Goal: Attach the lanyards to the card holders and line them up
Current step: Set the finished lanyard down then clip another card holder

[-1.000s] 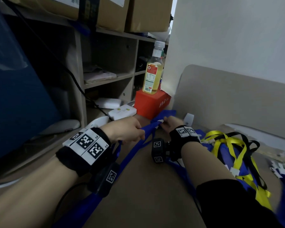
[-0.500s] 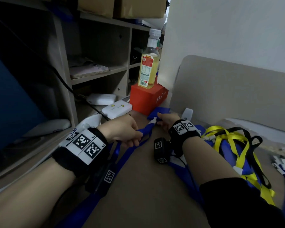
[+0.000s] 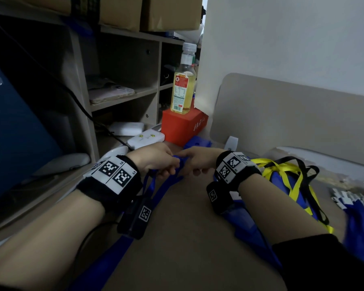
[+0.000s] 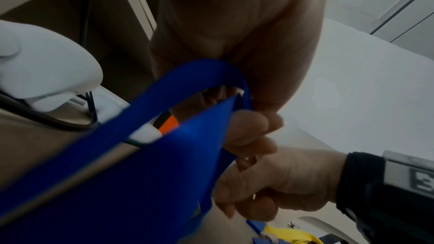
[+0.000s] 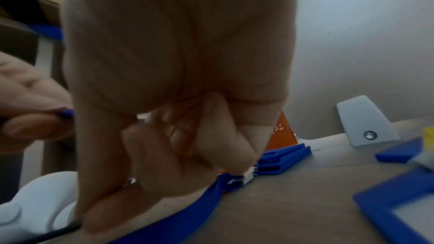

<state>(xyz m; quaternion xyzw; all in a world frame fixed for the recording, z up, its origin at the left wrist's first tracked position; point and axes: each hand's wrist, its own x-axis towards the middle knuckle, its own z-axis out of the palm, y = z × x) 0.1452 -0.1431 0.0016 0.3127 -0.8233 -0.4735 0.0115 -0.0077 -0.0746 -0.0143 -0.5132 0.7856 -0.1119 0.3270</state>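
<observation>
Blue lanyard (image 3: 162, 185) clip end hidden between hands; right hand (image 5: 178, 84) fingertips blurred; card holder (image 5: 399, 216) cut off by edge.

The head view is dim and soft; the white wall (image 3: 282, 34) at upper right is the brightest area, while the shelf unit (image 3: 122, 59) at left sinks into deep shadow; straight edges bow toward the frame borders, and the lower corners blur; the left wrist view is smeared by motion, the blue lanyard (image 4: 145, 155) streaked and unfocused; the right wrist view is darker still, the right hand (image 5: 178, 81) filling it, close, shadowed and out of focus.
</observation>
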